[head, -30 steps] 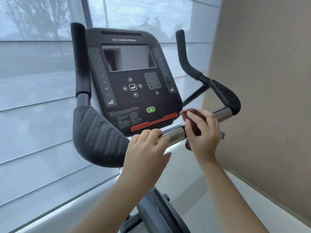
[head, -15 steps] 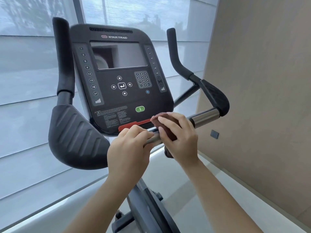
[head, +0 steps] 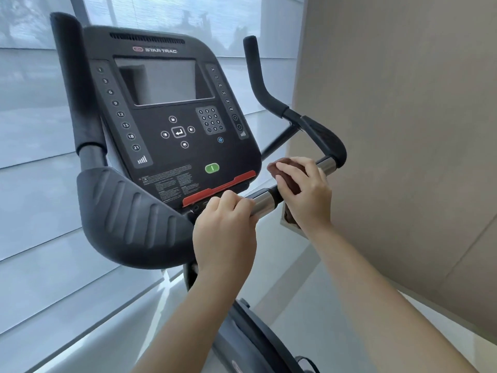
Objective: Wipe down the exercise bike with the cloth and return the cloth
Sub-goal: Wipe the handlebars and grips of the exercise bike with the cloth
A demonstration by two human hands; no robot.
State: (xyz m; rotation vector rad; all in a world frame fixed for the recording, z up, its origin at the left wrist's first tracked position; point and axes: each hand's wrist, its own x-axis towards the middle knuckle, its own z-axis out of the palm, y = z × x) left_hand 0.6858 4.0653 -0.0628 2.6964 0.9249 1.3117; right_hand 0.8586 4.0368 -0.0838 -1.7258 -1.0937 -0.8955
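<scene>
The exercise bike's black console faces me, with padded grips on both sides. A chrome handlebar runs from below the console up to the right elbow pad. My left hand grips the bar's lower end, fingers curled over it. My right hand holds a dark brown cloth wrapped round the bar just right of the chrome section. Part of the cloth hangs below my palm. A short chrome stretch shows beyond my right hand.
A beige wall stands close on the right. Window blinds fill the left and back. The large left elbow pad juts toward me. The bike frame drops between my forearms to a pale floor.
My right hand slid the cloth left along the bar toward my left hand, then back right toward the elbow pad. My left hand kept its grip.
</scene>
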